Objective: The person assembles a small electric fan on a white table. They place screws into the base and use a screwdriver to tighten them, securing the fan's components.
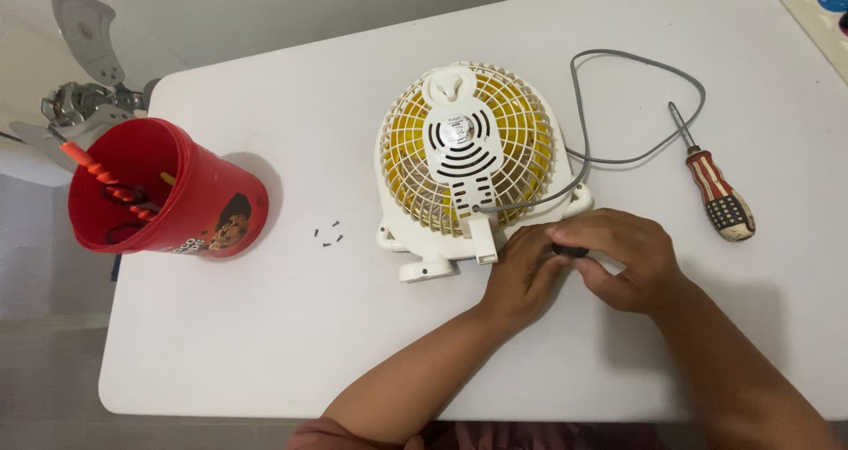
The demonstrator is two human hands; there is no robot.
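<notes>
**Small Fan Worked On at White Table**

A small fan [468, 163] is seen laid flat on a white table [291, 326], its white grille turned up and yellow blades visible behind the bars. Both hands are pressed together at the fan's lower right edge, just beside its base. A small dark object [572, 250] is pinched between them; the right hand [623, 256] is curled over it from above, while the fingers of the left hand [521, 273] are closed against it from the side. What the object is cannot be told, as most of it is hidden by the fingers.

A grey cord [618, 105] is led out from the fan's back plate and looped across the table toward the far right. A screwdriver [715, 189] with a striped handle is left lying just beyond that loop, well apart from the hands. A few small dark screws [329, 234] are scattered on the table to the left of the fan. Farther left, near the table's edge, a red cup [177, 194] is stood upright, with an orange-handled tool [102, 176] and other items kept inside.
</notes>
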